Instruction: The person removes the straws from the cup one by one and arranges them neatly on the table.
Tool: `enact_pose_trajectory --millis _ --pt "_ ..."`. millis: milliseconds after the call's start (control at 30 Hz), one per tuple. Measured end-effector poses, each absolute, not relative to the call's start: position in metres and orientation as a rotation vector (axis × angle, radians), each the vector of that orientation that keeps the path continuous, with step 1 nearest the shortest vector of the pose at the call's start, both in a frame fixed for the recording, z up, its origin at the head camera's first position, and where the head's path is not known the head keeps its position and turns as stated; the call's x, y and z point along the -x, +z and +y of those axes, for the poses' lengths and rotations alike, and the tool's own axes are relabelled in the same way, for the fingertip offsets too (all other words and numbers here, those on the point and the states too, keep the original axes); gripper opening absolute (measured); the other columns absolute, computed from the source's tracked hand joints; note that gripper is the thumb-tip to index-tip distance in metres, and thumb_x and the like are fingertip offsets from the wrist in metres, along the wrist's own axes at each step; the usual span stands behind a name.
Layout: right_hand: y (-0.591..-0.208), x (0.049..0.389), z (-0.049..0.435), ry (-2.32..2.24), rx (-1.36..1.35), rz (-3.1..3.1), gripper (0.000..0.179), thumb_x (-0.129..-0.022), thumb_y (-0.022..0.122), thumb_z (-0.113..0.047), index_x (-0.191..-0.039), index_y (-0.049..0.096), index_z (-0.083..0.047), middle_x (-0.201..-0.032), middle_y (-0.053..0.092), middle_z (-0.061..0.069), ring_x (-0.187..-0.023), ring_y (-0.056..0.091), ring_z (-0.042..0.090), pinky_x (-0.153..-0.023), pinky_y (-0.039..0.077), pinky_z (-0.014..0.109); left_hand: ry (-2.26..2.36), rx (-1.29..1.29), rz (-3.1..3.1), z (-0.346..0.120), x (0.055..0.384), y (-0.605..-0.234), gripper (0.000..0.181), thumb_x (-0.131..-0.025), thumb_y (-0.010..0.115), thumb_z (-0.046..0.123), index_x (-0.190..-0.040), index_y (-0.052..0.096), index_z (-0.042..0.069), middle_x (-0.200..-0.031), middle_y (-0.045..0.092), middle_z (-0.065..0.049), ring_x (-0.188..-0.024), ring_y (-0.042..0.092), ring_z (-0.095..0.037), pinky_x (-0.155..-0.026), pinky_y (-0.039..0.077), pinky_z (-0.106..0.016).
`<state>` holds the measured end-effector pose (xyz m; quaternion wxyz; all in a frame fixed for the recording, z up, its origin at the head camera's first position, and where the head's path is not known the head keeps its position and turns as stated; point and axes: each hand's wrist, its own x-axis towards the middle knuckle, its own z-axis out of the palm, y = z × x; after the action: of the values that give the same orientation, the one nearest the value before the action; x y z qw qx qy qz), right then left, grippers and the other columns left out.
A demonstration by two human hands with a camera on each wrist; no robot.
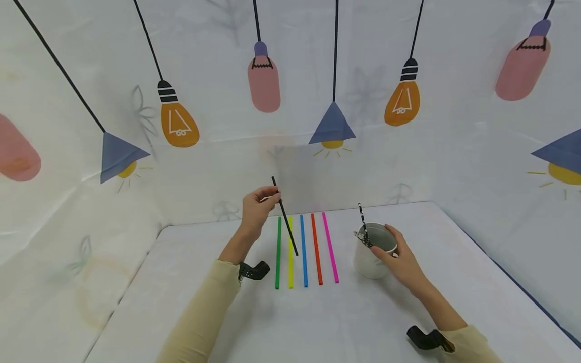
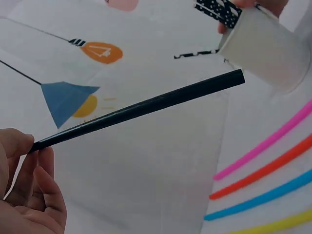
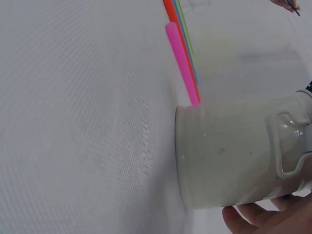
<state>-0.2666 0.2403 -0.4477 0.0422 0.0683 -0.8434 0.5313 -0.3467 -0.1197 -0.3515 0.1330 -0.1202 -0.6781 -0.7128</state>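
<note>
Soft, even light washes over the head view, fairly bright, a touch grey! Faint, feathery shadows spread on the table (image 1: pixel 327 327) beside the left sleeve (image 1: pixel 199 312) and the white cup (image 1: pixel 369 264). Over to the left wrist: dimmer here, a thin sheen running along the black straw (image 2: pixel 141 111), the white cup going soft. Right wrist now, murky, small glints on the handle (image 3: pixel 277 151), dusky shadow by the base!

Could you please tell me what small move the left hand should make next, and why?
Perhaps the left hand should lower the slim black straw onto the white table, just left of the straight green straw: the hand pinches the black one in mid-air, while five brightly coloured straws, green leftmost, lie there side by side.
</note>
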Motion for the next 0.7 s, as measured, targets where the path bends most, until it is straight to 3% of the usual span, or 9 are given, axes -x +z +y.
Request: enact_pose_trajectory --millis 133,433,700 --pt "-0.447 0.267 0.242 1.630 -0.214 -2.578 0.083 -0.096 0.061 -0.037 -0.157 0.008 -0.017 -0.148 0.026 0.026 -0.128 0.036 0.046 -0.088 0.045 0.047 -2.025 0.326 -2.092 -0.136 0.352 -0.356 0.022 -0.091 0.067 0.006 -0.112 0.068 0.000 -0.112 0.065 -0.019 -0.090 0.065 -0.017 -0.078 0.050 -0.029" --pt "-0.449 0.268 0.242 1.611 -0.194 -2.591 0.084 -0.095 0.062 -0.040 -0.156 0.010 -0.018 -0.145 0.030 0.025 -0.125 0.041 0.041 -0.084 0.046 0.038 -1.926 0.213 -2.394 -0.166 0.361 -0.387 0.029 -0.093 0.066 0.012 -0.121 0.066 0.003 -0.119 0.063 -0.013 -0.104 0.062 -0.021 -0.091 0.048 -0.036" --pt "-0.448 0.269 0.242 1.620 -0.195 -2.601 0.084 -0.097 0.061 -0.036 -0.156 0.007 -0.013 -0.148 0.027 0.027 -0.129 0.036 0.047 -0.090 0.045 0.048 -1.872 0.195 -2.492 -0.177 0.370 -0.412 0.031 -0.095 0.063 0.012 -0.124 0.064 0.002 -0.122 0.062 -0.014 -0.106 0.062 -0.026 -0.097 0.045 -0.046"
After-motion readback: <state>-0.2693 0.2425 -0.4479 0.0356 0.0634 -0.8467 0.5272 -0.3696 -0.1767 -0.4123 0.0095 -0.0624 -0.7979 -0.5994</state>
